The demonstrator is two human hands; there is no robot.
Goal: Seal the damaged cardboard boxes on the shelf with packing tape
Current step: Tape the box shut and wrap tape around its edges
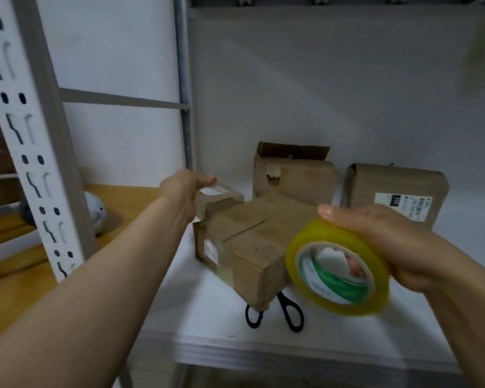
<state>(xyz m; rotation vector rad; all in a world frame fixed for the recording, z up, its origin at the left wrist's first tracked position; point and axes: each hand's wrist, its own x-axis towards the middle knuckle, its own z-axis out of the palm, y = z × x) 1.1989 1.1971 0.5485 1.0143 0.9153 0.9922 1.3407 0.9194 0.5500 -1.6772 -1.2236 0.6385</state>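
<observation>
1. Head view, layout: four cardboard boxes sat on the shelf board. The front box lay angled near the edge with its top seam split, probably pulled forward for taping. Its corner rested on the black scissors, kept close for cutting.
2. The small box touched the front box's back left. The open-flap box and the labelled box stood at the rear against the wall.
3. The left hand reached in and curled round the small box's left end, thumb on its top edge, likely steadying or shifting it.
4. The right hand gripped the yellow tape roll, fingers over the rim and one showing through the core. The roll was held in the air just right of the front box, with no tape pulled out yet.
</observation>
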